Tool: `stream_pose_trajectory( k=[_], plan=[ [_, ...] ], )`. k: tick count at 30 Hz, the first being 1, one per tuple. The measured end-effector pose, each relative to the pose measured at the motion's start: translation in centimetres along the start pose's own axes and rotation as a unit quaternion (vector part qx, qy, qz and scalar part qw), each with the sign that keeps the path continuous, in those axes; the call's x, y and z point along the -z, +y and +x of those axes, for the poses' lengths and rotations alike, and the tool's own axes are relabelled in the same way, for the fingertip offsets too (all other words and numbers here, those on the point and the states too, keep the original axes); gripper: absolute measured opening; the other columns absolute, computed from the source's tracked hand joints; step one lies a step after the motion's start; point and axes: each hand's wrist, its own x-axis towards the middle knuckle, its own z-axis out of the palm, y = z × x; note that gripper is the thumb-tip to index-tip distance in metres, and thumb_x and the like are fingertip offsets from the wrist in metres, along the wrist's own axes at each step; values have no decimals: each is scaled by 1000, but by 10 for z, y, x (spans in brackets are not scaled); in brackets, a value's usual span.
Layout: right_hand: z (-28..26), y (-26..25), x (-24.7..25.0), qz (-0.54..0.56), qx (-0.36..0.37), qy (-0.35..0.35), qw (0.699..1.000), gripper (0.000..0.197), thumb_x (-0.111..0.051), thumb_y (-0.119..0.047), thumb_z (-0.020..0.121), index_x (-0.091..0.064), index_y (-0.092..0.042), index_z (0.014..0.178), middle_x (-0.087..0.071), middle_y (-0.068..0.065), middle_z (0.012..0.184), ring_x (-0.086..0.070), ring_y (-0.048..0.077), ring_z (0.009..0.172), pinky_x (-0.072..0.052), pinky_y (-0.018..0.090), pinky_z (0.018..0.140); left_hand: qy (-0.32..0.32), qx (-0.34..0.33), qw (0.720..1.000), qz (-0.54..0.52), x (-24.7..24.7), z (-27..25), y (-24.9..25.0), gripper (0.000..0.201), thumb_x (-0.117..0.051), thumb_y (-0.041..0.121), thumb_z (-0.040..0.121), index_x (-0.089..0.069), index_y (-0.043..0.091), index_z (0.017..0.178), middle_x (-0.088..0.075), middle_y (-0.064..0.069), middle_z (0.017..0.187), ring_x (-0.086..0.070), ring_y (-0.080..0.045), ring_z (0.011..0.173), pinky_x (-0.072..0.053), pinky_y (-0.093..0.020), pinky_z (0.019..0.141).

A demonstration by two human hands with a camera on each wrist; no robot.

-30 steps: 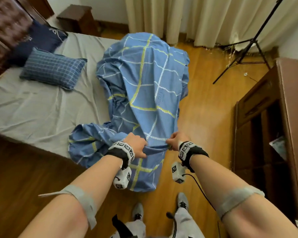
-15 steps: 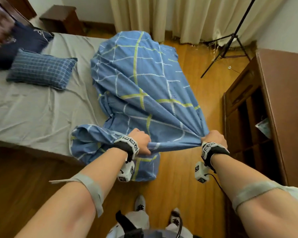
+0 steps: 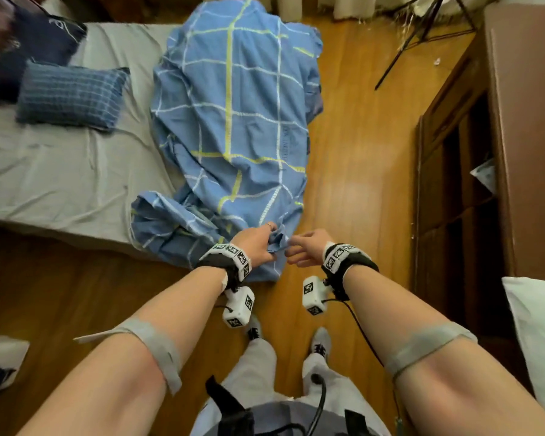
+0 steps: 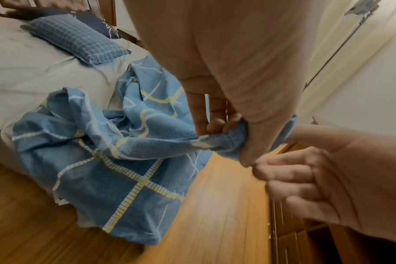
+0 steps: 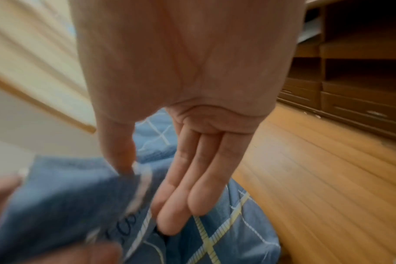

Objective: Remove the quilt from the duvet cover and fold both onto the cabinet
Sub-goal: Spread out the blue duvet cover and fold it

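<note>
The blue duvet cover [image 3: 233, 127], checked in yellow and white, hangs from the bed's corner down to the floor. My left hand [image 3: 272, 243] grips a bunched edge of it just above the floor; in the left wrist view the bunched edge [image 4: 224, 141] is wrapped in its curled fingers. My right hand [image 3: 291, 250] is right beside the left, with straight fingers [image 5: 181, 196]. Its thumb [image 5: 120, 157] touches the cloth's edge and holds nothing. The brown cabinet [image 3: 526, 152] stands to my right. A white padded thing [image 3: 538, 328] lies at the right edge, partly cut off.
The bed [image 3: 60, 171] with a grey sheet fills the left, with a checked pillow [image 3: 70, 96] and a dark pillow [image 3: 41, 36] on it. A tripod [image 3: 422, 36] stands at the far right by the curtains. Wooden floor [image 3: 359, 199] runs between bed and cabinet.
My right hand let go of the cover's edge and swung left to the left hand. The stretched edge went slack. The left hand kept its grip.
</note>
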Motion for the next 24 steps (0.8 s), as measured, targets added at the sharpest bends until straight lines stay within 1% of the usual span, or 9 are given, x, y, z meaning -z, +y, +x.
stream_pose_trajectory(
  k=[3,5,7,9,12,14,18,21,24],
  plan=[
    [-4,11,15,7,4,15,1000,9,-63,-5,92,-56,1,93,-64,20,71,-58,17,39,-41,19,38,-25,5,999,19,-6,0,9,43,-63,16,83,-52,28,123,-68,-6,110,-64,-31,101,-48,-35,77],
    [-9,13,20,59,-3,-1,998,37,-67,-20,93,-54,13,84,-61,30,67,-52,17,43,-37,18,40,-24,-16,999,27,-6,0,15,43,-59,11,84,-61,31,122,-68,-1,116,-63,-25,105,-49,-34,85],
    [-14,11,22,56,-2,-4,998,60,-73,-44,85,-58,14,95,-69,31,84,-65,25,59,-49,23,46,-3,-32,999,26,-5,1,25,40,-61,15,87,-62,27,125,-68,-1,119,-62,-24,111,-46,-34,91],
    [-20,7,20,45,39,-11,998,38,-76,-33,85,-61,-1,98,-68,18,84,-68,22,62,-53,26,50,30,-25,999,5,-6,6,32,42,-66,23,88,-54,23,129,-68,-7,114,-63,-28,108,-46,-36,88],
    [-14,8,32,38,76,60,995,8,-63,-4,94,-55,-2,96,-62,16,72,-61,15,41,-48,24,41,62,11,997,31,-5,15,31,52,-66,21,87,-40,28,131,-68,-10,105,-65,-34,101,-49,-40,81],
    [-6,22,53,64,48,125,989,6,-55,1,95,-51,-3,97,-56,15,70,-56,18,40,-45,26,41,42,29,994,95,-3,17,25,39,-62,21,88,-54,34,125,-66,-9,111,-64,-34,104,-51,-42,84],
    [3,70,82,-101,-71,254,959,10,-54,-15,96,-56,-15,106,-56,14,112,-57,24,92,-50,28,71,-14,50,988,146,-14,17,11,25,-58,22,87,-72,33,104,-68,-2,112,-64,-28,104,-52,-38,88],
    [14,72,62,-140,-107,255,951,64,-63,-28,90,-39,-2,143,-44,19,143,-48,35,125,-42,43,102,-18,48,991,122,-15,14,0,32,-60,27,86,-64,35,117,-67,5,112,-62,-21,109,-49,-37,92],
    [38,47,29,-194,-104,211,952,66,-63,-36,87,-43,-4,141,-49,19,139,-49,36,126,-43,43,105,-7,75,992,99,1,6,-27,36,-59,29,87,-60,33,123,-63,5,120,-60,-20,112,-49,-38,94]
  ],
)
